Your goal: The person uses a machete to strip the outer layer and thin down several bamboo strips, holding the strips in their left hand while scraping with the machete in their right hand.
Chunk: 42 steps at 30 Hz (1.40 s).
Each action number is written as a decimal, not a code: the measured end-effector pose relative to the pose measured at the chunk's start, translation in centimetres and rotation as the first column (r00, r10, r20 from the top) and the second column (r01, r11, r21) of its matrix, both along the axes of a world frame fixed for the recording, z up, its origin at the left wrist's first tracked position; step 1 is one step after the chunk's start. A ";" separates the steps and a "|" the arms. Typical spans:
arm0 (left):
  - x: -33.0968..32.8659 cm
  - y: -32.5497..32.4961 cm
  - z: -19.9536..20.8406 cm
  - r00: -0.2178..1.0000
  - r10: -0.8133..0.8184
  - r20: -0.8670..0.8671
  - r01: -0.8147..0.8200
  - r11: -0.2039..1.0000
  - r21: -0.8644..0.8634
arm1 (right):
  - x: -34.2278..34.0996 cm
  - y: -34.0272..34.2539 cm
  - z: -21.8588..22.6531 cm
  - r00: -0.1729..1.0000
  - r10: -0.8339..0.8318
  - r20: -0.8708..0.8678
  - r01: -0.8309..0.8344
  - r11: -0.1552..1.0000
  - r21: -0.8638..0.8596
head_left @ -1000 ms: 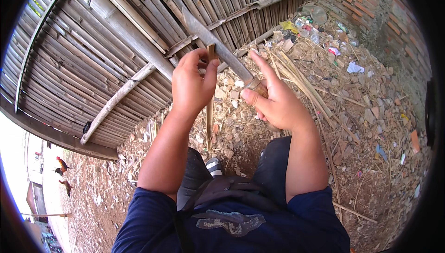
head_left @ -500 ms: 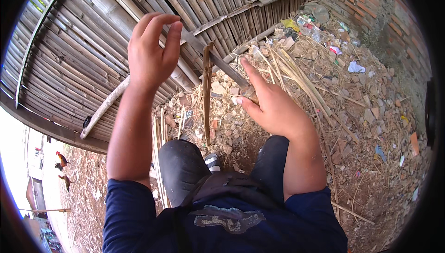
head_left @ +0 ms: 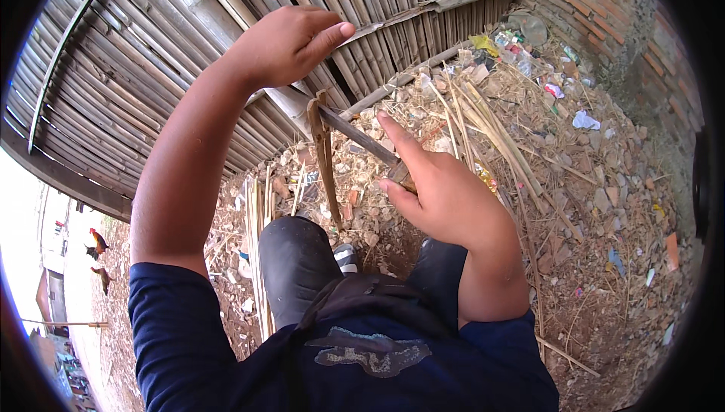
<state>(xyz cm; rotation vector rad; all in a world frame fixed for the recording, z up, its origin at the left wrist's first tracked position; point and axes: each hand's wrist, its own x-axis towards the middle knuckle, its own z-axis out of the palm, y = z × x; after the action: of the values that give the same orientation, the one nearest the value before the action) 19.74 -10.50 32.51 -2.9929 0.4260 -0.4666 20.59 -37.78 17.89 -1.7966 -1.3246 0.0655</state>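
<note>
My right hand is closed around the handle of a long knife, its index finger stretched out and its thumb along the near side. The dark blade slants up and left and passes into the top of an upright brown wooden stake, which looks split or forked there. My left hand is raised beyond the stake, fingers curled and thumb pressed toward them. Whatever it may be holding is hidden or too thin to make out. The far end of the blade is hard to follow behind the stake.
A bamboo-slat wall rises ahead and left, and a brick wall stands at right. Long pale bamboo strips lie on the rubble and litter; more strips stand beside my left knee. A rooster is far left.
My left hand has swung right and slightly up, its forearm now slanting across. The stake's top has shifted left and down in the picture. My right hand stays on the knife, nearly in place.
</note>
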 end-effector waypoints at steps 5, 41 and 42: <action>-0.5 0.3 -0.7 0.977 0.133 -0.164 -0.149 0.985 -0.089 | 0.2 -0.5 1.6 0.993 0.023 -0.116 -0.038 0.991 -0.125; -4.2 10.1 -16.1 0.898 0.296 -0.325 -0.389 0.880 -0.271 | 1.2 8.0 -4.1 0.997 -0.079 -0.008 0.063 0.842 -0.536; -4.0 10.2 -16.3 0.883 0.302 -0.358 -0.398 0.887 -0.235 | 1.3 8.4 -4.7 0.997 -0.078 -0.020 0.054 0.836 -0.546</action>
<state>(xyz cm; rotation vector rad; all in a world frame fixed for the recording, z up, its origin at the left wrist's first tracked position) 15.74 -0.34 16.26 -3.3425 -0.2089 -0.0180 21.89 -29.40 13.21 -2.3013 -1.2930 0.4868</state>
